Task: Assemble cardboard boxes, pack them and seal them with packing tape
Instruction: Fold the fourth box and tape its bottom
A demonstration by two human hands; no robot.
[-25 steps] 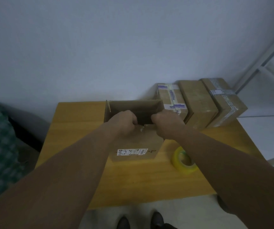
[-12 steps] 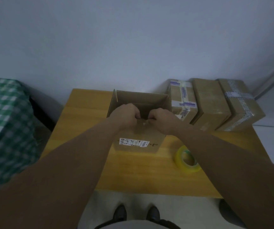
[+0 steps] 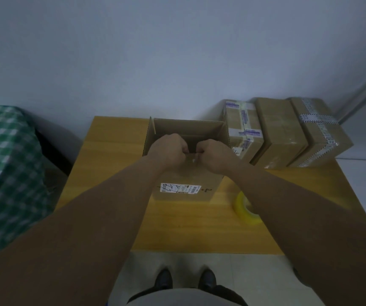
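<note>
An open box [image 3: 186, 175] of brown cardboard stands in the middle of the frame on a yellow wooden desk [image 3: 111, 164], its top flaps up and its dark inside showing. A white label [image 3: 180, 188] with a barcode is stuck low on its near face.

Both forearms reach in from the lower corners and meet at the box's near top edge. The left hand [image 3: 168, 149] and the right hand [image 3: 215, 155] are each curled into a fist over that edge, fingers folded down inside and gripping the cardboard. Their knuckles are almost touching at the middle of the edge. Whether they hold a flap or the wall itself cannot be told.

A tape roll [image 3: 242, 206] of yellowish clear tape lies on the desk to the lower right of the open box, partly hidden by the right forearm.

In the upper right of the desk three closed boxes sit side by side against the wall [image 3: 155, 51]. The purple-taped box [image 3: 241, 127] is just beside the open box, then comes the plain brown box [image 3: 277, 131], then the grey-taped box [image 3: 318, 133] farthest right.

A green checked cloth [image 3: 3, 164] fills the left edge of the frame. At the bottom centre two dark shoes [image 3: 164, 281] stand on a pale floor [image 3: 243, 279]
</note>
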